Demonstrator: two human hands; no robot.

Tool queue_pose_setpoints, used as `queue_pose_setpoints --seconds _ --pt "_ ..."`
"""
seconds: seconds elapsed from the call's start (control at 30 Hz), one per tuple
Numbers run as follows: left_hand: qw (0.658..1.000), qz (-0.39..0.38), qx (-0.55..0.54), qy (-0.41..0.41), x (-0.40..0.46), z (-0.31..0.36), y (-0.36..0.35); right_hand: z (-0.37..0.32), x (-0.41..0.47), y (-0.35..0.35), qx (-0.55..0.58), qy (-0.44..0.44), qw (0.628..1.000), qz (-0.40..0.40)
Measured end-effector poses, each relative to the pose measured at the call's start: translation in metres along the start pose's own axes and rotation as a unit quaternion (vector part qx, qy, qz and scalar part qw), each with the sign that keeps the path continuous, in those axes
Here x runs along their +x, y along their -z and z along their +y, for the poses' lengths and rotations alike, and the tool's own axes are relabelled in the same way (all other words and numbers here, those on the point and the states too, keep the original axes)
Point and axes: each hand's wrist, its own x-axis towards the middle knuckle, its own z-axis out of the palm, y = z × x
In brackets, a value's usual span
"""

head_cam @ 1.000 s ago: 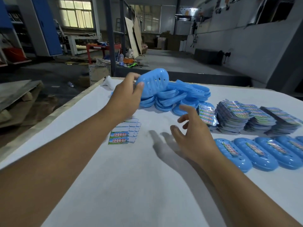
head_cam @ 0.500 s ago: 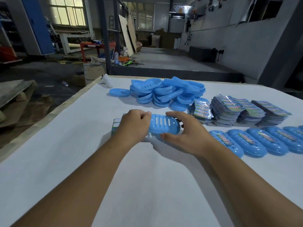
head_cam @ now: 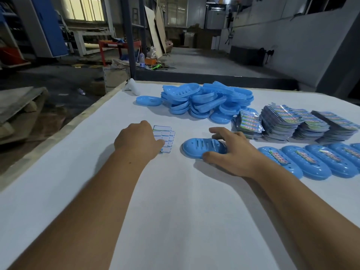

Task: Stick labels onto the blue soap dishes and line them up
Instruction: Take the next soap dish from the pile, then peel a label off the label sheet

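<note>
Left fingers (head_cam: 162, 143) perhaps hiding labels (head_cam: 165, 137)

Both forearms are bare from the frame's near edge to the wrists, and the left hand (head_cam: 139, 139) and right hand (head_cam: 233, 155) wear no gloves, rings or watch.

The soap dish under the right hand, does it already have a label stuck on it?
No, the soap dish that the right hand holds shows only bare blue plastic and slots, unlike the labelled dishes lined up beside it.
</note>
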Motion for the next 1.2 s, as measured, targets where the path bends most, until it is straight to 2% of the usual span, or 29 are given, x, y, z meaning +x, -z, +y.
queue_pose_setpoints --seconds 0.13,0.27,0.4,0.53,0.67,0.83,0.9,1.03,1.2 --pt "0.998 0.003 -0.065 0.001 0.004 -0.003 -0.001 -0.001 -0.001 0.002 0.003 0.007 1.000 0.005" --pt "0.983 0.010 -0.185 0.017 0.011 -0.008 -0.003 -0.002 -0.002 0.002 0.018 0.020 0.999 0.021" --pt "0.910 -0.018 -0.411 0.050 0.016 -0.008 -0.005 0.000 -0.002 0.002 0.057 0.042 0.996 0.060" --pt "0.879 0.034 -0.475 0.032 0.015 0.001 0.007 -0.002 0.000 -0.001 0.096 0.057 0.987 0.115" --pt "0.826 0.002 -0.563 0.003 0.002 0.018 0.012 -0.012 0.002 -0.003 0.190 0.042 0.969 0.153" --pt "0.784 -0.058 -0.617 -0.036 -0.015 0.039 0.005 -0.028 -0.002 -0.004 0.380 0.012 0.921 0.087" --pt "0.780 -0.071 -0.621 -0.043 -0.018 0.043 0.002 -0.032 -0.003 -0.001 0.387 0.002 0.919 0.078" --pt "0.786 -0.061 -0.615 -0.032 -0.017 0.045 0.001 -0.032 -0.003 0.002 0.381 -0.020 0.918 0.111" --pt "0.827 -0.044 -0.557 -0.061 -0.018 0.042 0.002 -0.032 -0.002 0.003 0.371 -0.030 0.920 0.122"
